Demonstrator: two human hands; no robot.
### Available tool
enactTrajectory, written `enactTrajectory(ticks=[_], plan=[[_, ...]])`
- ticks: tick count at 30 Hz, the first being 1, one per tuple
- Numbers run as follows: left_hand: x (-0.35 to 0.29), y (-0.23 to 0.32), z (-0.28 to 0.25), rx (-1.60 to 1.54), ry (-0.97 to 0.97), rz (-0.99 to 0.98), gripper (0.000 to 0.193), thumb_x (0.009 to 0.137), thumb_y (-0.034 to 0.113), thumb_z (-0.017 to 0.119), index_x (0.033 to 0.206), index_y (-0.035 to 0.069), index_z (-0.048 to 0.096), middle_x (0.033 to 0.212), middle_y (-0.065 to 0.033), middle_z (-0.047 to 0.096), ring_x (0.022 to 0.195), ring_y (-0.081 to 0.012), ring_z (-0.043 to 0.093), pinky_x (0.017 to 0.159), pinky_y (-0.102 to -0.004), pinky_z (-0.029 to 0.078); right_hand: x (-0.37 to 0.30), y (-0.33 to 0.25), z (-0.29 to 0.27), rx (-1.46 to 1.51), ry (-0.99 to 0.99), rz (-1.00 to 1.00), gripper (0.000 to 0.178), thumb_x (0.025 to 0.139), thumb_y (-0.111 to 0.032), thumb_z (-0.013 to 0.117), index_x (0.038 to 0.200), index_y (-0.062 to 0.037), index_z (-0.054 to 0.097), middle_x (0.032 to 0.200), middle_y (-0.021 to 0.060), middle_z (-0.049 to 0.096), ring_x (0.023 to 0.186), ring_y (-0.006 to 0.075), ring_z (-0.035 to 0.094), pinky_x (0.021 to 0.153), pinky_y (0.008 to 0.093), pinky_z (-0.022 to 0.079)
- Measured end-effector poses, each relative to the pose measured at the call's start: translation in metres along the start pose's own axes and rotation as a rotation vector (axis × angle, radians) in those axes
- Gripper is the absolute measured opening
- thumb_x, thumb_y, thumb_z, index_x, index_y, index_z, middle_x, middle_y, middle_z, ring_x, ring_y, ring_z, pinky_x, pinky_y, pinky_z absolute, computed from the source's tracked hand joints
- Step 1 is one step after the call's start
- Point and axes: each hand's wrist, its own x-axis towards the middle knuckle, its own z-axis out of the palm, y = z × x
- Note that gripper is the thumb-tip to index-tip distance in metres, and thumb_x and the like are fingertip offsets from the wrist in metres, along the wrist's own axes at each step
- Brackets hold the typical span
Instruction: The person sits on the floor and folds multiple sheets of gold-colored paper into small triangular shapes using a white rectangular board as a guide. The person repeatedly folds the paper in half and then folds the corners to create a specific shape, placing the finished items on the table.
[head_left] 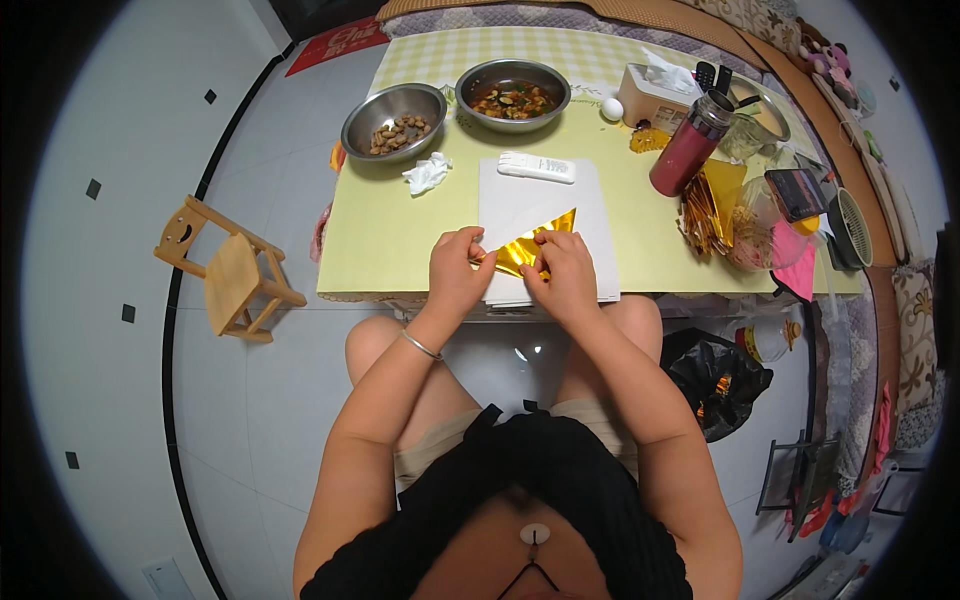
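A shiny gold foil sheet, folded into a triangle, lies over a stack of white paper near the table's front edge. My left hand pinches its left corner between thumb and fingers. On the foil's right side, my right hand has curled fingers pressed on it, and its thumb is at the lower edge. One point of the foil sticks out beyond the right fingers, toward the far right. Just beyond the foil, a slim white case rests on the paper. My fingers partly cover the foil's lower edge.
Beyond stand a steel bowl of nuts, a steel bowl of soupy food and a crumpled tissue. To the right are a red thermos, folded gold foil pieces and a tissue box. A wooden chair stands left.
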Motion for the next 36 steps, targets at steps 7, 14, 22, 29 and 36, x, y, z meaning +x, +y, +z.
enactTrajectory(ticks=[7, 14, 22, 29, 36], plan=[[-0.002, -0.002, 0.003, 0.063, 0.004, 0.025, 0.032, 0.076, 0.004, 0.076, 0.107, 0.002, 0.067, 0.075, -0.0062, 0.063, 0.076, -0.0225, 0.061, 0.071, -0.0353, 0.051, 0.001, -0.004, 0.000, -0.131, -0.001, -0.124, 0.027, 0.079, -0.012, 0.075, 0.106, -0.0103, 0.073, 0.113, 0.0142, 0.063, 0.101, 0.0334, 0.057, 0.091, 0.0435, 0.047], [-0.002, 0.011, -0.010, 0.350, 0.038, 0.206, 0.026, 0.071, 0.011, 0.077, 0.095, 0.006, 0.069, 0.079, -0.0069, 0.059, 0.088, -0.0292, 0.057, 0.080, -0.0429, 0.045, -0.004, 0.000, 0.006, -0.156, -0.073, -0.092, 0.034, 0.083, -0.017, 0.073, 0.117, -0.0195, 0.074, 0.116, 0.0131, 0.062, 0.110, 0.0325, 0.056, 0.102, 0.0556, 0.042], [-0.017, 0.017, -0.024, 0.483, -0.048, 0.439, 0.010, 0.073, 0.009, 0.070, 0.082, 0.005, 0.069, 0.084, -0.0099, 0.057, 0.088, -0.0284, 0.056, 0.079, -0.0440, 0.044, -0.003, 0.003, 0.003, -0.167, -0.095, -0.120, 0.035, 0.083, -0.018, 0.073, 0.118, -0.0186, 0.074, 0.116, 0.0129, 0.061, 0.109, 0.0325, 0.055, 0.101, 0.0527, 0.041], [-0.023, 0.032, 0.003, 0.420, -0.137, 0.357, 0.010, 0.079, 0.012, 0.071, 0.082, 0.003, 0.066, 0.084, -0.0130, 0.056, 0.082, -0.0312, 0.058, 0.075, -0.0444, 0.045, -0.002, 0.000, -0.005, -0.190, -0.124, -0.174, 0.042, 0.086, -0.014, 0.070, 0.128, -0.0190, 0.070, 0.118, 0.0143, 0.061, 0.107, 0.0319, 0.055, 0.097, 0.0446, 0.044], [0.013, 0.033, 0.007, 0.553, -0.050, 0.217, 0.034, 0.072, 0.026, 0.084, 0.092, 0.004, 0.068, 0.090, -0.0116, 0.065, 0.097, -0.0318, 0.060, 0.089, -0.0467, 0.045, 0.027, 0.018, -0.028, -0.107, -0.231, -0.019, 0.082, 0.083, -0.001, 0.063, 0.156, -0.0301, 0.038, 0.130, 0.0134, 0.058, 0.103, 0.0335, 0.066, 0.080, 0.0423, 0.056]])
